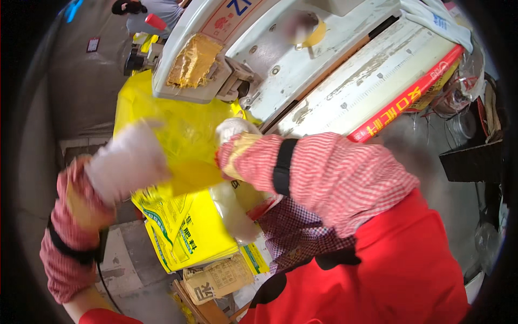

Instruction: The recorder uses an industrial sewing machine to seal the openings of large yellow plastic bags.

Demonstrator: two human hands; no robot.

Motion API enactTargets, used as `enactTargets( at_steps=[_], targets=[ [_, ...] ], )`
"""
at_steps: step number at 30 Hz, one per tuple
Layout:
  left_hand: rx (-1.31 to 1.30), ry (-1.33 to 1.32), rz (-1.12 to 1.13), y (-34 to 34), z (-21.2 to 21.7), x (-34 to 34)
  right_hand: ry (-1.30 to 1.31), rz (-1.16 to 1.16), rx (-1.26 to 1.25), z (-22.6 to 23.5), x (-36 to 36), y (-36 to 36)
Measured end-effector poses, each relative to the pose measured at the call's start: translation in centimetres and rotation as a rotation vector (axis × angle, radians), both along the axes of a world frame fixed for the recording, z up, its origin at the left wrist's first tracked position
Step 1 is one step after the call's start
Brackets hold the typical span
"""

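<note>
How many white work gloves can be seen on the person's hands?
2. One white fabric glove is on the left hand, blurred, against the yellow plastic bag. The other white fabric glove is on the right hand, partly hidden by the red striped sleeve.

Bright, even daylight falls on a white machine (pixel 334 65), its top face washed pale and faintly glaring. The gloved left hand (pixel 127 159), below the machine, smears with motion blur; a yellow bag (pixel 183 135) beside it blurs too. Fisheye distortion bends the machine's straight edges, and black vignette rings the frame.
</note>
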State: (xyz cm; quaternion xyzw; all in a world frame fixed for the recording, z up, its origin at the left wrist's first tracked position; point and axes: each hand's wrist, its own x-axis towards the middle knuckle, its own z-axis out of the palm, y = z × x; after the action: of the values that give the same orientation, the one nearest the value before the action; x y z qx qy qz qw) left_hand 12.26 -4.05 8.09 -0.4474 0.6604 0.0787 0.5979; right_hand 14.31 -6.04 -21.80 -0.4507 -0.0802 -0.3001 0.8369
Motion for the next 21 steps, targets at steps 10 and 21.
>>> enactTargets(
  at_steps=[10,21],
  targets=[
    [0.158,0.56,0.146,1.3,-6.8,-11.6,-0.701,0.567,1.018,-1.4,-3.9,0.2],
    [0.048,0.482,0.269,1.9,-9.6,-12.3,-0.286,0.194,0.816,-3.0,-5.5,0.4]
  ],
)
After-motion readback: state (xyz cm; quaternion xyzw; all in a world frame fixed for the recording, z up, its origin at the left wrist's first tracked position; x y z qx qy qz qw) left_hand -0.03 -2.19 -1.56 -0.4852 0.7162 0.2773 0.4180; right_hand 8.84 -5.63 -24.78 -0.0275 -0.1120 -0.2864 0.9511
